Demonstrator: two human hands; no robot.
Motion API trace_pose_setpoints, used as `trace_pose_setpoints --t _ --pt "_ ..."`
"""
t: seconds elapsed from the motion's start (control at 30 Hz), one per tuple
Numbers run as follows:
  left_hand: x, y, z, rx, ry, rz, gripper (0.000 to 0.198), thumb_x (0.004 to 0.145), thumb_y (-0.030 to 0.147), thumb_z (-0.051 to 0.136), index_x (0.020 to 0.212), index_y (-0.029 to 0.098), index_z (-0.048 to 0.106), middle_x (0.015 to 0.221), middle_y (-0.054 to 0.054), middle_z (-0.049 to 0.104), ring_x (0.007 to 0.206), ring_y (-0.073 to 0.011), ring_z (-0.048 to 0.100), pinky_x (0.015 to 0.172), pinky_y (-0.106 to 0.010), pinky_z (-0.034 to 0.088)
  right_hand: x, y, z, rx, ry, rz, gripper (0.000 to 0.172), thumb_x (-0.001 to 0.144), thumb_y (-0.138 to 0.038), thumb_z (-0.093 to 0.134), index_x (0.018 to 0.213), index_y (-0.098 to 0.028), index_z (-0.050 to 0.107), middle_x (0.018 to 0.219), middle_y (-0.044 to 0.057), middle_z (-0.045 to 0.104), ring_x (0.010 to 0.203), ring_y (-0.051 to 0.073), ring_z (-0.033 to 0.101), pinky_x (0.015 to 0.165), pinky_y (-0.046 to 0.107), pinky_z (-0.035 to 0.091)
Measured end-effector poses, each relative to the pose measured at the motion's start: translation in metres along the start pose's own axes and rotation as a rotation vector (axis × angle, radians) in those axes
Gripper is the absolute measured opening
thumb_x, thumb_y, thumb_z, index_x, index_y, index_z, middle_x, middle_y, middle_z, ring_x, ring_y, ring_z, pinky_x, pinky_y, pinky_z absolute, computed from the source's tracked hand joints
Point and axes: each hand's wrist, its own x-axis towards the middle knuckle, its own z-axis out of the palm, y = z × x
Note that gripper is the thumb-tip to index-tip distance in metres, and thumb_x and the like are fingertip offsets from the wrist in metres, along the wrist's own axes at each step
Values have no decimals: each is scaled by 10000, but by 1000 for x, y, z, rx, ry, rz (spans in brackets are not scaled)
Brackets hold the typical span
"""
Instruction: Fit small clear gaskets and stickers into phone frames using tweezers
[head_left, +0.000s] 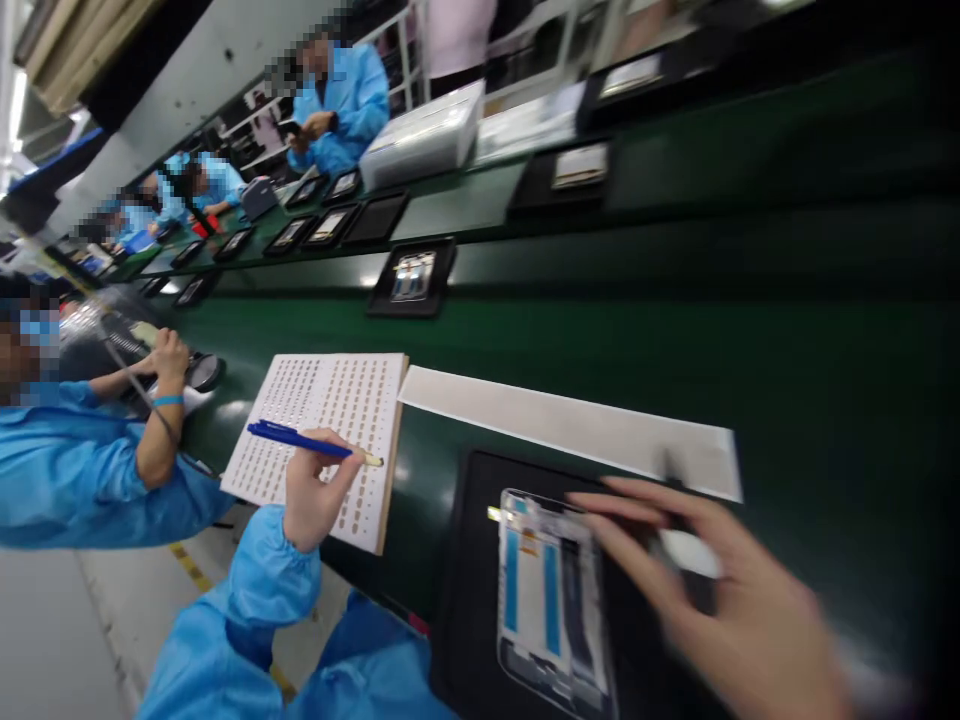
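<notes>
Yellow-black striping (190, 567) marks the pale floor (139, 580) below the green bench (615, 350).

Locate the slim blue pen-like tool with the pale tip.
In the head view, the slim blue pen-like tool is left of centre, held by the bare left hand over the white rectangular pad with rows of small brown marks.

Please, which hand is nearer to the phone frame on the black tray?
Right. The right hand is at the upper right edge of the phone frame; the left hand is farther off, to its left, holding a blue pen.
</notes>
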Motion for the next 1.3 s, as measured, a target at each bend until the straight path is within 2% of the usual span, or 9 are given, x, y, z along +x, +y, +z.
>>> trace_pose_setpoints --t 0.17,0.3,0.53,0.7,0.9,1.07,1.13,1.2,1.3 --pt "-7 29 60 -54 -244 361 131 822 188 690 844 195 562 757 0 686 718 -149 701 683 -254 570 -5 -36 17 434 -191 66 334 834 -428 662 1069 -209 570 914 58 695 839 225 676 795 342 563" --pt "-9 42 86 6 -297 499 118 835 166 669 784 197 566 757 -7 710 706 -139 706 645 -230 568 -8 -37 25 608 -105 99 340 816 -353 683 1089 -198 553 884 41 678 817 199 670 779 311 562" --pt "-12 50 105 73 -291 572 115 829 163 671 789 203 572 765 -8 727 723 -139 717 642 -224 568 -10 -29 23 628 67 65 298 829 -320 649 1081 -202 540 832 21 652 745 171 641 702 275 538" --pt "-15 46 113 -37 -334 425 110 820 184 685 788 198 581 758 -14 698 724 -149 699 674 -251 564 -8 -27 18 618 107 43 282 818 -303 625 1062 -197 532 782 3 625 674 147 598 636 248 507" --pt "-16 51 126 -319 -359 -119 201 797 280 700 828 193 522 709 19 642 648 -140 676 609 -240 563 -8 -30 14 534 125 36 228 806 -289 571 1008 -203 508 733 -19 580 604 131 530 567 233 459" --pt "-14 55 131 -459 -424 -295 299 781 372 710 846 194 479 684 18 663 618 -161 698 586 -261 586 -3 2 -20 247 215 -35 236 842 -292 514 1059 -200 506 788 14 610 671 169 571 645 281 468" --pt "-14 51 129 -401 -415 -267 274 787 346 706 844 189 488 705 10 670 652 -159 706 613 -253 589 -3 27 -47 -89 296 -44 249 845 -270 501 1079 -200 552 829 46 616 739 210 582 671 314 446" --pt "-13 45 126 -299 -410 -191 228 793 305 699 840 182 513 736 1 672 692 -155 709 636 -242 588 -6 50 -76 -489 359 -13 217 837 -255 510 1012 -199 626 717 66 558 692 245 546 564 315 370" --pt "-11 36 125 -113 -454 -15 148 806 258 684 833 176 564 775 -13 676 737 -153 705 654 -231 582 -14 64 -102 -793 256 -60 328 784 -105 463 1044 -180 648 691 98 551 741 283 541 546 338 338"
